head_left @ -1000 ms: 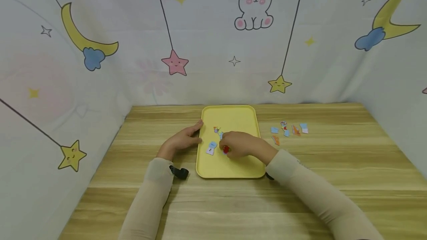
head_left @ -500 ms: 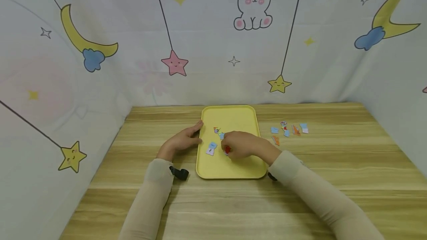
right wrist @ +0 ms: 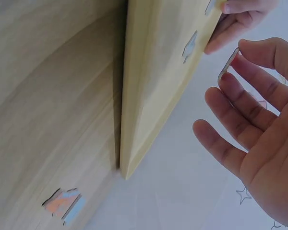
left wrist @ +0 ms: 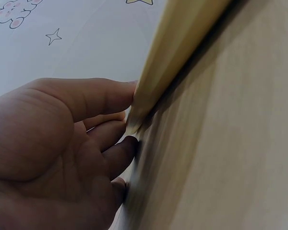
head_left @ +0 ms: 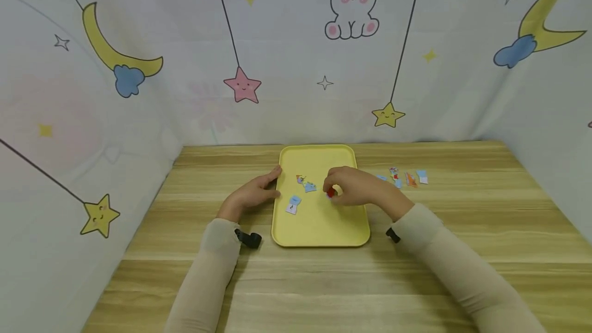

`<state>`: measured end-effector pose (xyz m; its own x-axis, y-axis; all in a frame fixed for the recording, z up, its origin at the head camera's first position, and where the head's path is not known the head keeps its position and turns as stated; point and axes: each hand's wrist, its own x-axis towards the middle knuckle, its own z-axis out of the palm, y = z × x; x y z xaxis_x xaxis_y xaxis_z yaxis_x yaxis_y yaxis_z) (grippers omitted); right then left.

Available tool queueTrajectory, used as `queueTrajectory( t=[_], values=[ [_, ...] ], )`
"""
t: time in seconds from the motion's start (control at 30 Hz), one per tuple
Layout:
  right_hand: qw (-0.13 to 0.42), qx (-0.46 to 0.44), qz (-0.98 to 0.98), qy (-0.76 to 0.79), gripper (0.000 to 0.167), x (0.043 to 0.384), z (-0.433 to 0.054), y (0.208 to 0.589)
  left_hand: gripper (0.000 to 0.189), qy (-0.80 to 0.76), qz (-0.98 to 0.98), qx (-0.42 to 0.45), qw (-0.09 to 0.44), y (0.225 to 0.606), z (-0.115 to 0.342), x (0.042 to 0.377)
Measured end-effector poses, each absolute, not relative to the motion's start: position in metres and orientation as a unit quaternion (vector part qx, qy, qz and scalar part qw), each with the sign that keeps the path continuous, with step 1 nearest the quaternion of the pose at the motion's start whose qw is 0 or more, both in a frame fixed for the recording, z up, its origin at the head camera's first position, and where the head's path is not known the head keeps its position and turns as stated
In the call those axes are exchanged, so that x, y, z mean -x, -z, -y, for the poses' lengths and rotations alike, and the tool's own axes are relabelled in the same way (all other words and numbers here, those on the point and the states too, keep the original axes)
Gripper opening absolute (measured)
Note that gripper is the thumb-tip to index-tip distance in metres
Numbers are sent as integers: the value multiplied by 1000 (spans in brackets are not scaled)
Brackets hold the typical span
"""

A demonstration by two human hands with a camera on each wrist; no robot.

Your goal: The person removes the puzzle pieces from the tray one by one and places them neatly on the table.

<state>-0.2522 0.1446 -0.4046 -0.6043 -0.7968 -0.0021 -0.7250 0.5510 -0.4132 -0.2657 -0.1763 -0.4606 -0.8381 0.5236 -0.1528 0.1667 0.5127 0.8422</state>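
Over the yellow tray [head_left: 324,230], my right hand [head_left: 351,185] pinches a small puzzle piece with a red patch [head_left: 330,192] between thumb and fingertips. The right wrist view shows that thin piece [right wrist: 228,63] edge-on, clear of the tray; the other fingers spread out loosely. My left hand [head_left: 252,194] rests its fingertips and thumb against the tray's left side, as the left wrist view shows at the tray wall [left wrist: 158,52]. On the tray lie an orange-and-white piece [head_left: 300,179] touching a light-blue piece [head_left: 310,187], and nearer me a blue-and-white pair [head_left: 293,204].
Right of the tray, several loose puzzle pieces lie on the wooden table [head_left: 305,292], among them an orange one [head_left: 410,179] and a blue-and-white one [head_left: 422,176]. My right arm partly covers that area. A patterned white curtain [head_left: 296,55] stands behind the table.
My right hand has lifted away to the right with the red-patched piece, uncovering the light-blue piece on the tray. My left hand stays at the tray's side.
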Motion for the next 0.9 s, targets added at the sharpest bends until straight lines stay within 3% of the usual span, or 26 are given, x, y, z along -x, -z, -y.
queueTrajectory(
  t=[0.9],
  values=[
    [86, 374, -904, 190, 18, 261, -204, 401, 77, -462, -839, -201, 205, 461, 177, 267]
  ],
)
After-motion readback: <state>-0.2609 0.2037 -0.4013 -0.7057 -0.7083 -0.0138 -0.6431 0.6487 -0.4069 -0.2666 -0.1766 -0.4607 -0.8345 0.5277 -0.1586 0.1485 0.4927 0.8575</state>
